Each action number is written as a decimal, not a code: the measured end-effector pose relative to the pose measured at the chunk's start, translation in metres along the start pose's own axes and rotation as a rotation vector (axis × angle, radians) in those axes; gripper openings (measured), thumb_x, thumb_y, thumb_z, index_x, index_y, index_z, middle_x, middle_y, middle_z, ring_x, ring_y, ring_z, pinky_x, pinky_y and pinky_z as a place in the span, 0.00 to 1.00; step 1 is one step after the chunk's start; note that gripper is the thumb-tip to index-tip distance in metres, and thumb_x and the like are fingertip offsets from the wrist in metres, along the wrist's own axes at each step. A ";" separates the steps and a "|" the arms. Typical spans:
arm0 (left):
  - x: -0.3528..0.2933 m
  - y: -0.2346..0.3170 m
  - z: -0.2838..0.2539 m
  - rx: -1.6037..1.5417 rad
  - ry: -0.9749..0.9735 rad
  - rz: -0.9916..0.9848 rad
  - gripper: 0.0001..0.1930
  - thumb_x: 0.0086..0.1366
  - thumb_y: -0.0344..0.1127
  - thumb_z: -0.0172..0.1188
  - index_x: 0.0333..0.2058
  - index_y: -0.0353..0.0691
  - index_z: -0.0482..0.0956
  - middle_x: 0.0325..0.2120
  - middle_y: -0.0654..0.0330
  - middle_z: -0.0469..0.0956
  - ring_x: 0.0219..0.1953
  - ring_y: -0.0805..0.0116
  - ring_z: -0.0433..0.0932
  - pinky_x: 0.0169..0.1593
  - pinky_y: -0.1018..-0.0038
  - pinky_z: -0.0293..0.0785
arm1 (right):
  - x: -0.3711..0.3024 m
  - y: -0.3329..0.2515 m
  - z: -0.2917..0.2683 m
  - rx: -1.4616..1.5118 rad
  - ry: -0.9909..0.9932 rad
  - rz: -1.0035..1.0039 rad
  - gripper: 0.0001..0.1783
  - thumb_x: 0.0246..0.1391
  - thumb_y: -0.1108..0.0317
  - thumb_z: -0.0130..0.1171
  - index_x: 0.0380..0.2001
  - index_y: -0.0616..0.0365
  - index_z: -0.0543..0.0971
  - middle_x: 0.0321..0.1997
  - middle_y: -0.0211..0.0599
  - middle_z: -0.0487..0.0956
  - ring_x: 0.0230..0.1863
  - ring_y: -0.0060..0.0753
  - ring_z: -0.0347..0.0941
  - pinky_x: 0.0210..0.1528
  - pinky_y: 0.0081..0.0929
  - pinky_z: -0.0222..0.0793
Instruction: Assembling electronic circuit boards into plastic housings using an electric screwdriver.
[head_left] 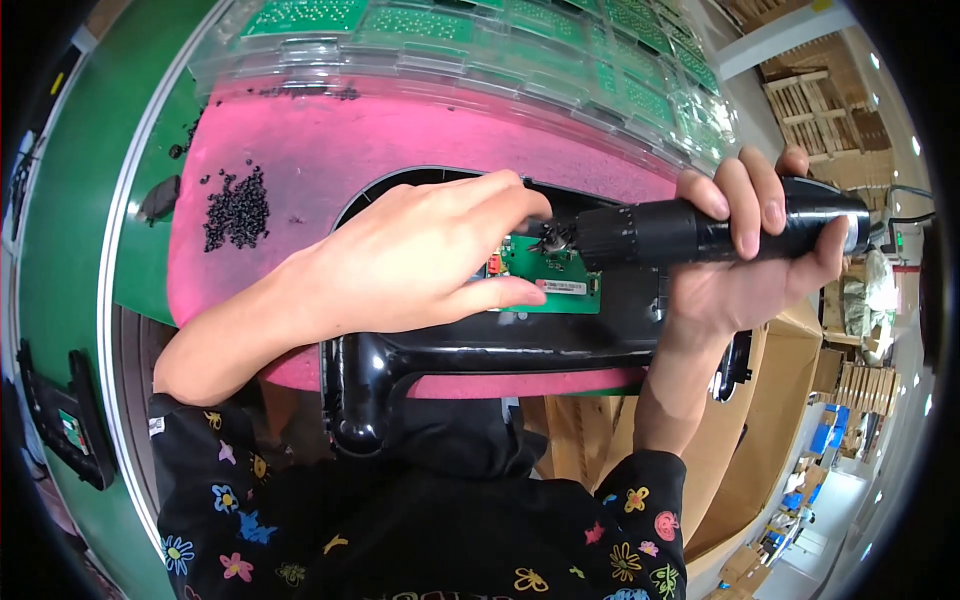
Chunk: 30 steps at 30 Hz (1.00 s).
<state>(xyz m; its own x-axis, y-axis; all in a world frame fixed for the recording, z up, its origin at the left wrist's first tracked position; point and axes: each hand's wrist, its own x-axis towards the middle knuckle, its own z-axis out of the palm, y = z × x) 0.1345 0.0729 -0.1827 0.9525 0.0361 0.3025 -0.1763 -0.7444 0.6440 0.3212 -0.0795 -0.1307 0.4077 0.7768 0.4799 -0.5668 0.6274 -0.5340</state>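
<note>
A black electric screwdriver [690, 232] lies level in my right hand [750, 235], whose fingers wrap round its body. Its tip points left, and a cluster of small black screws [555, 238] clings about it. My left hand [430, 255] is over the black plastic housing [500, 350], with thumb and index finger apart on either side of the space beside the screw cluster. The tips of its other fingers are hidden. Beneath the screws, a green circuit board [570, 290] sits in the housing, partly covered by my left hand.
The housing rests on a pink mat [330, 130]. Loose black screws [238, 208] are piled at its left, by a dark lump [160, 199]. Clear plastic trays [430, 60] of green boards stand behind. A cardboard box [760, 430] is at right; another black housing [75, 425] lies far left.
</note>
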 end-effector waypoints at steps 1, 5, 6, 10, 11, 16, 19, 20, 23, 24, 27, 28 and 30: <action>0.001 0.000 -0.001 -0.053 0.036 0.035 0.27 0.55 0.42 0.70 0.48 0.32 0.74 0.36 0.52 0.76 0.33 0.57 0.79 0.35 0.64 0.75 | -0.003 0.003 0.001 0.019 0.003 0.001 0.25 0.59 0.50 0.59 0.49 0.60 0.72 0.27 0.27 0.66 0.25 0.19 0.63 0.41 0.26 0.58; 0.002 -0.002 0.001 -0.020 0.070 0.084 0.21 0.53 0.38 0.72 0.40 0.32 0.77 0.28 0.54 0.77 0.28 0.57 0.78 0.30 0.65 0.75 | -0.012 0.011 0.007 0.011 0.040 -0.002 0.23 0.60 0.50 0.58 0.46 0.57 0.71 0.26 0.26 0.67 0.23 0.18 0.63 0.38 0.25 0.59; 0.001 -0.004 0.003 -0.003 0.120 0.145 0.19 0.52 0.37 0.72 0.38 0.32 0.78 0.26 0.54 0.77 0.26 0.55 0.78 0.29 0.66 0.75 | -0.014 0.011 0.006 -0.030 0.049 -0.012 0.22 0.60 0.49 0.58 0.45 0.55 0.70 0.27 0.25 0.68 0.22 0.17 0.63 0.37 0.25 0.60; 0.001 -0.001 0.003 0.041 0.161 0.209 0.15 0.51 0.33 0.71 0.34 0.31 0.79 0.22 0.54 0.77 0.22 0.55 0.78 0.25 0.68 0.74 | -0.021 0.010 0.007 -0.060 0.056 -0.053 0.21 0.59 0.50 0.58 0.45 0.54 0.70 0.26 0.24 0.68 0.21 0.16 0.63 0.35 0.25 0.61; 0.001 -0.001 0.002 0.053 0.144 0.204 0.13 0.51 0.31 0.71 0.33 0.31 0.79 0.22 0.54 0.77 0.22 0.56 0.78 0.24 0.69 0.74 | -0.022 0.010 0.007 -0.059 0.061 -0.057 0.21 0.59 0.50 0.58 0.45 0.54 0.70 0.26 0.24 0.68 0.21 0.16 0.63 0.35 0.25 0.61; 0.001 -0.003 0.003 0.062 0.162 0.231 0.09 0.51 0.21 0.67 0.33 0.31 0.80 0.21 0.55 0.77 0.22 0.60 0.79 0.24 0.71 0.74 | -0.025 0.008 0.005 -0.041 0.019 -0.041 0.21 0.58 0.51 0.59 0.44 0.54 0.70 0.25 0.23 0.67 0.21 0.16 0.63 0.36 0.25 0.61; 0.000 0.002 0.005 -0.031 0.221 0.189 0.07 0.53 0.18 0.65 0.32 0.31 0.81 0.21 0.55 0.78 0.22 0.62 0.79 0.24 0.73 0.74 | -0.025 0.007 0.011 -0.062 0.056 -0.059 0.21 0.57 0.52 0.59 0.44 0.55 0.70 0.25 0.23 0.67 0.21 0.16 0.63 0.37 0.25 0.61; -0.001 0.002 0.005 -0.082 0.247 0.156 0.06 0.54 0.17 0.64 0.32 0.31 0.81 0.21 0.55 0.78 0.22 0.62 0.79 0.25 0.75 0.75 | -0.025 0.006 0.013 -0.061 0.054 -0.071 0.21 0.57 0.52 0.59 0.44 0.55 0.70 0.25 0.23 0.67 0.21 0.16 0.63 0.37 0.25 0.61; 0.004 0.000 -0.004 -0.075 0.367 0.041 0.02 0.58 0.20 0.63 0.30 0.30 0.82 0.21 0.57 0.79 0.22 0.66 0.79 0.27 0.76 0.75 | -0.030 -0.007 0.010 -0.148 0.029 -0.109 0.21 0.55 0.54 0.60 0.44 0.55 0.70 0.24 0.22 0.69 0.21 0.15 0.65 0.37 0.23 0.62; 0.006 0.000 -0.005 -0.094 0.367 -0.023 0.01 0.60 0.23 0.64 0.30 0.31 0.83 0.22 0.57 0.81 0.23 0.67 0.81 0.30 0.75 0.77 | -0.032 -0.010 0.010 -0.171 0.068 -0.138 0.20 0.54 0.55 0.62 0.44 0.55 0.70 0.24 0.21 0.69 0.21 0.15 0.65 0.37 0.22 0.62; 0.006 -0.004 0.003 -0.136 0.232 0.038 0.03 0.58 0.25 0.67 0.30 0.32 0.83 0.24 0.56 0.83 0.25 0.66 0.83 0.31 0.75 0.78 | -0.033 -0.012 0.015 -0.159 0.109 -0.174 0.20 0.52 0.56 0.64 0.42 0.54 0.70 0.23 0.21 0.70 0.21 0.15 0.66 0.37 0.22 0.63; 0.005 -0.003 0.005 -0.175 0.200 0.026 0.04 0.57 0.26 0.68 0.31 0.32 0.84 0.25 0.56 0.84 0.27 0.65 0.84 0.31 0.75 0.79 | -0.033 -0.011 0.016 -0.139 0.121 -0.189 0.19 0.51 0.57 0.65 0.41 0.53 0.70 0.23 0.21 0.70 0.21 0.15 0.66 0.37 0.22 0.63; 0.003 -0.003 0.003 -0.198 0.181 0.038 0.04 0.57 0.25 0.68 0.31 0.33 0.84 0.25 0.56 0.84 0.27 0.65 0.84 0.31 0.75 0.79 | -0.035 -0.007 0.019 -0.139 0.117 -0.194 0.19 0.51 0.58 0.66 0.40 0.53 0.70 0.23 0.21 0.70 0.21 0.15 0.66 0.37 0.22 0.63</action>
<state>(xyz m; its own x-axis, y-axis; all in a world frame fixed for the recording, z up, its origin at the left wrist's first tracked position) 0.1391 0.0736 -0.1857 0.8876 0.1427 0.4379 -0.2729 -0.6029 0.7497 0.2973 -0.1117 -0.1309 0.5836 0.6369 0.5038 -0.3689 0.7606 -0.5342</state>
